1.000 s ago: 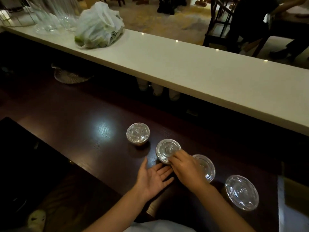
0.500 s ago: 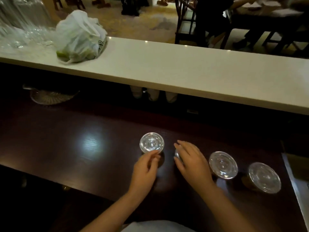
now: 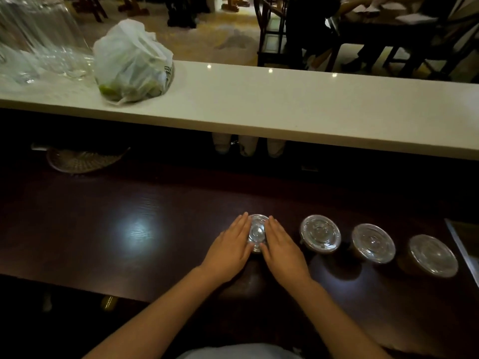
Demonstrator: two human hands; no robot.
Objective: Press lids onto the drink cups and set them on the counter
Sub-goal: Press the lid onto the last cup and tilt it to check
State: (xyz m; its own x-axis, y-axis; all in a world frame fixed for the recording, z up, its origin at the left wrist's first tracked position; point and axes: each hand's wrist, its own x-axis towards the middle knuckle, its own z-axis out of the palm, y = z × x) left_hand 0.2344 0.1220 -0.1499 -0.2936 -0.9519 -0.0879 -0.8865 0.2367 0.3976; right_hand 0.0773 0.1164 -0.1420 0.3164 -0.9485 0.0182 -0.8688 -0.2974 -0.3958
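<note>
Several drink cups with clear plastic lids stand in a row on the dark wooden worktop [image 3: 129,229]. The leftmost cup [image 3: 256,233] sits between my hands. My left hand [image 3: 229,248] lies flat against its left side and my right hand [image 3: 281,248] against its right side, fingers stretched forward, both touching the lid's rim. Right of them stand three more lidded cups [image 3: 320,234], [image 3: 373,243], [image 3: 432,255], untouched. The cup bodies are mostly hidden under the lids and in the dark.
A long white counter [image 3: 285,112] runs above and behind the worktop. On it lie a white plastic bag [image 3: 132,63] of green fruit and clear glassware [image 3: 44,47] at far left. Paper cups [image 3: 247,145] and a glass dish [image 3: 83,159] sit beneath it. People sit at tables beyond.
Both hands left the second cup and shifted left to the leftmost cup, now flanking it. The view has swung left, so the row of cups sits further right.
</note>
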